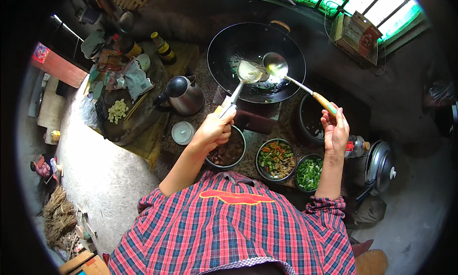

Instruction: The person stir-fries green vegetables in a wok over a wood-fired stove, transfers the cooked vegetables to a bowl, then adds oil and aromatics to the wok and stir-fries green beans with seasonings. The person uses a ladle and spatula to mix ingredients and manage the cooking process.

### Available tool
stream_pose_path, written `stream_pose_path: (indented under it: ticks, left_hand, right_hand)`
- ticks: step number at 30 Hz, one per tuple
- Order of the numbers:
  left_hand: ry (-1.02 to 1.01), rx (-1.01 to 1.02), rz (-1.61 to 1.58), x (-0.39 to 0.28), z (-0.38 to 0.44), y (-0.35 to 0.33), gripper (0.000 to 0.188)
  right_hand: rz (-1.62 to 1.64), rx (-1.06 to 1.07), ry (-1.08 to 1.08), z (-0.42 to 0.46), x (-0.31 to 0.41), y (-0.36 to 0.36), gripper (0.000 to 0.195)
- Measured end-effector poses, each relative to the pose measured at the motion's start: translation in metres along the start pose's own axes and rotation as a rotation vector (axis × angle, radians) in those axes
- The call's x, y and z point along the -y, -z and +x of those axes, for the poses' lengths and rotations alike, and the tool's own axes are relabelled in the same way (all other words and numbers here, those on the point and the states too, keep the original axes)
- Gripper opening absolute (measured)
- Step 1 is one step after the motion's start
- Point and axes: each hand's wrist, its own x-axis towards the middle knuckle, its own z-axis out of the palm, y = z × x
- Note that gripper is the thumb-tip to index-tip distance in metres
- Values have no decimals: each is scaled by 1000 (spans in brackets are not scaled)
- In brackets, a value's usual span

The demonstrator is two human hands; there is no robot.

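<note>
My left hand (215, 130) grips the handle of a metal wok spatula (247, 72), its blade held over the dark wok (229, 38). In my right hand (335, 131) is a metal ladle (275, 63) with a wooden handle, its bowl also over the wok, close to the spatula blade. A little liquid and food scraps show at the wok's bottom. Partly under my left forearm stands a bowl of brown meat pieces (227, 151). Between my arms sit a bowl of mixed cut vegetables (275, 158) and a bowl of chopped green onions (309, 173).
Left of the wok stand a steel electric kettle (186, 96), a lidded white jar (183, 133) and a chopping board with chopped garlic (117, 111). A sauce bottle (163, 48) is behind them. A dark pot (304, 121), a clear bottle (355, 146) and a pressure cooker (381, 167) are at right.
</note>
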Motion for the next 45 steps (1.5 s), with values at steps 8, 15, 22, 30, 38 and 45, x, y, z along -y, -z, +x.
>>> stream_pose_path:
  ticks: [8,15,22,30,38,45]
  left_hand:
    - [117,175,-214,7,13,-11,24]
    - [91,100,-270,9,3,-25,22]
    - [55,94,-252,12,14,-44,19]
    - [65,-21,-328,29,30,-65,24]
    - [-12,-38,-413,56,31,-68,31]
    - [19,31,17,34,-32,-39,41]
  right_hand:
    - [378,21,-97,-7,4,40,36]
    - [128,-216,145,-52,20,122,39]
    - [-653,-326,330,-39,-44,166,32]
    - [-405,-322,147,-16,-84,186,30]
    - [616,-35,-391,12,-125,282,36]
    - [218,-172,-508,-37,-128,215,29]
